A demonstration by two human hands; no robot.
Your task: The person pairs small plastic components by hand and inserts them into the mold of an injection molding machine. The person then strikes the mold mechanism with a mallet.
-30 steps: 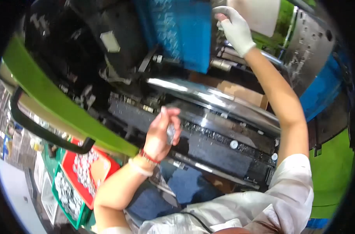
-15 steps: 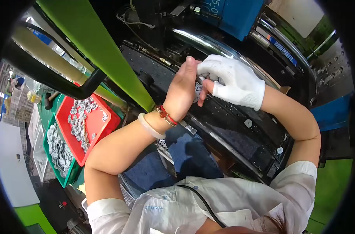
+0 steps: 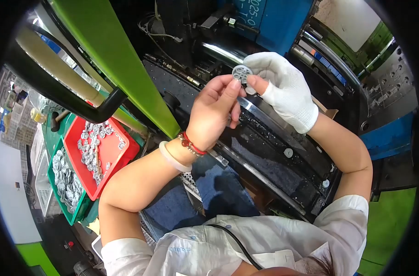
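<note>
A small grey spoked wheel is held up between my two hands, its spoked face toward me. My bare left hand pinches its lower left edge between thumb and finger. From the right, my right hand, in a white glove with the thumb tip uncovered, grips the wheel's other edge. The gloved fingers curl behind it, and the inside of that palm is partly hidden.
Left of me, a red tray holds many loose grey wheels, beside a green tray of similar parts. A green machine post rises close to my left arm. Small discs lie on the dark machine bed.
The hands were cupped together around partly hidden parts. They have opened out, and one wheel now shows plainly between the fingertips, slightly higher up. My left hand has turned.
</note>
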